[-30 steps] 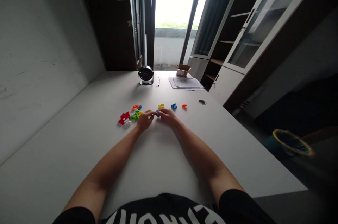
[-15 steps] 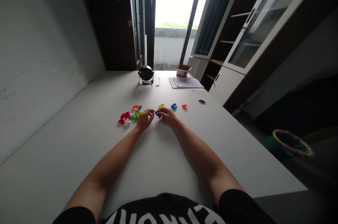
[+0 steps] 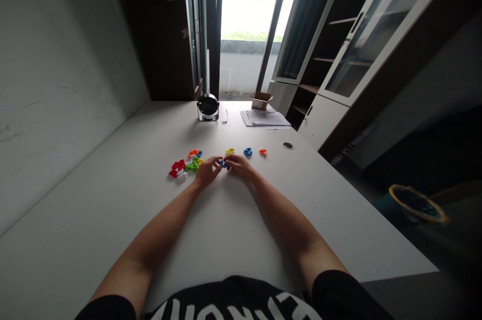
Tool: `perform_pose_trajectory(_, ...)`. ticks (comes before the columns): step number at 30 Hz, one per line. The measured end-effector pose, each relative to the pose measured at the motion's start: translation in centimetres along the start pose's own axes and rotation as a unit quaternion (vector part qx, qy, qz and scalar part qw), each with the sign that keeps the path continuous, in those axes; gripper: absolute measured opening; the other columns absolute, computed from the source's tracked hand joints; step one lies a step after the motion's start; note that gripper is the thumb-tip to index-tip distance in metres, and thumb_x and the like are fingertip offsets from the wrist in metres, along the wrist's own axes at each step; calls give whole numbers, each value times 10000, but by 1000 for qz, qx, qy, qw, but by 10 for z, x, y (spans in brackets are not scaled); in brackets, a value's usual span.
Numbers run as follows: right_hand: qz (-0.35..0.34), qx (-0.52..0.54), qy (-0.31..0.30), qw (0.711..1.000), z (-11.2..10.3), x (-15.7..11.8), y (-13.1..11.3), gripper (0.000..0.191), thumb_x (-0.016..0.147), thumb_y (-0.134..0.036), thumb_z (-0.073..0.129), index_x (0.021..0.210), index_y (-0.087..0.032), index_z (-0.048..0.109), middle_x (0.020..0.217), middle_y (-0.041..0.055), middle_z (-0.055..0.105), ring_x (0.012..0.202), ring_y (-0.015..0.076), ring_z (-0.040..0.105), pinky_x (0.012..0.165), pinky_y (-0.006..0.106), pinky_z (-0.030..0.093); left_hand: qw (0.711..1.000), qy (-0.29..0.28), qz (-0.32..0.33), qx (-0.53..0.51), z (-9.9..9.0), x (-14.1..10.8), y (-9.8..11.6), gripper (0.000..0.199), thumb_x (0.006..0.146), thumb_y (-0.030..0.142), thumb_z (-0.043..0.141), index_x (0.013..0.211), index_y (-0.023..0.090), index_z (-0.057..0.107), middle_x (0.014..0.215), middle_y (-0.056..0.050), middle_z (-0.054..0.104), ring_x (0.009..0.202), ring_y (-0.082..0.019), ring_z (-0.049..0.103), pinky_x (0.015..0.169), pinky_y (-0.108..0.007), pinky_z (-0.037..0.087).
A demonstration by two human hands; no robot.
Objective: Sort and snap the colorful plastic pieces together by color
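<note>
A small blue plastic piece (image 3: 223,163) is pinched between the fingertips of my left hand (image 3: 208,171) and my right hand (image 3: 239,165), just above the white table. Its exact shape is partly covered by the fingers. Left of my left hand lies a loose group of small plastic pieces: red (image 3: 177,167), green (image 3: 192,165), white (image 3: 182,176) and orange (image 3: 194,152), with some blue and yellow among them. Beyond my hands sit a yellow piece (image 3: 230,151), a second blue piece (image 3: 247,151) and an orange piece (image 3: 262,152), spaced apart in a row.
At the table's far end stand a round black device on a stand (image 3: 208,107), papers (image 3: 265,118) and an open cardboard box (image 3: 260,101). A round cable hole (image 3: 288,145) is near the right edge. A wall borders the left side.
My left hand has moved slightly right, and its fingers now meet the blue piece that my right hand was holding. The other pieces lie where they were.
</note>
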State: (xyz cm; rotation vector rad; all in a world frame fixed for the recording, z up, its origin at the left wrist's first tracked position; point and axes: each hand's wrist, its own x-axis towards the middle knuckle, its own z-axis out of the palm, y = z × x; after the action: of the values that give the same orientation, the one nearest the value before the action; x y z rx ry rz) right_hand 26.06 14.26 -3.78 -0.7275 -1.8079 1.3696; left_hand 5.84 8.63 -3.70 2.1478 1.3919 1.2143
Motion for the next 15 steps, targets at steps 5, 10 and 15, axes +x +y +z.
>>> perform_pose_trajectory(5, 2, -14, -2, 1000, 1, -1, -3, 388, 847, -508, 715, 1066, -187, 714, 870, 50, 714, 735, 173, 649, 708, 305, 516, 1000, 0, -15, 13, -1, 0, 3, 210, 922, 276, 632, 1124, 231, 664, 951, -21, 741, 795, -160, 699, 771, -294, 541)
perform_pose_trajectory(10, 3, -32, 2, 999, -1, 0, -1, 413, 790, -510, 764, 1064, -207, 700, 850, 30, 703, 758, 182, 658, 707, 301, 516, 999, 5, -29, 40, -3, -1, 3, 146, 938, 286, 587, 1024, 224, 686, 889, -17, 735, 764, -171, 676, 713, -288, 503)
perform_pose_trajectory(15, -2, -43, 5, 999, 0, 0, 3, 398, 784, -496, 758, 1049, -211, 673, 825, 18, 685, 737, 180, 652, 683, 297, 503, 998, 8, -30, 51, -3, 0, 2, 153, 935, 272, 561, 970, 214, 699, 883, -23, 734, 759, -175, 663, 710, -291, 487)
